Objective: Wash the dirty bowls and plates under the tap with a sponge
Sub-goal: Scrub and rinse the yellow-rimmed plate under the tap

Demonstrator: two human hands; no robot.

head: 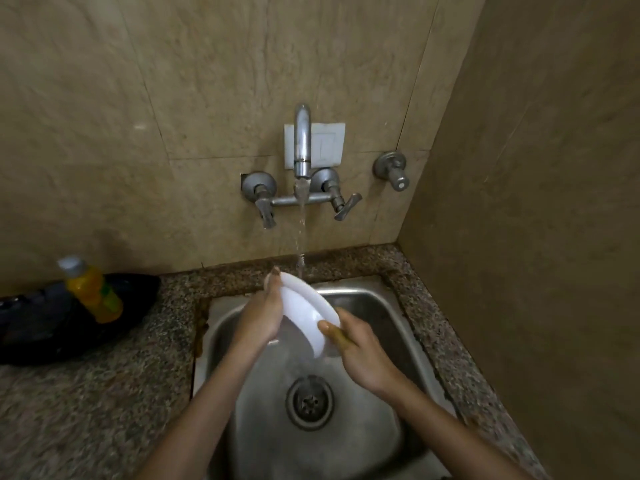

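Note:
A white plate (308, 306) is held tilted on edge over the steel sink (381, 306), just under the stream from the tap (302, 147). My left hand (263, 313) grips the plate's left rim, fingers curled behind it. My right hand (360, 348) holds a yellow-green sponge (341, 336) pressed against the plate's lower right edge. Most of the sponge is hidden inside that hand. Water runs down to the plate's upper rim.
A yellow bottle (91, 289) lies in a black pan (41, 327) on the speckled granite counter (86, 393) to the left. Two tap handles (266, 209) and a separate valve (394, 171) stick out of the tiled wall. The drain (309, 401) sits mid-sink. A wall closes the right side.

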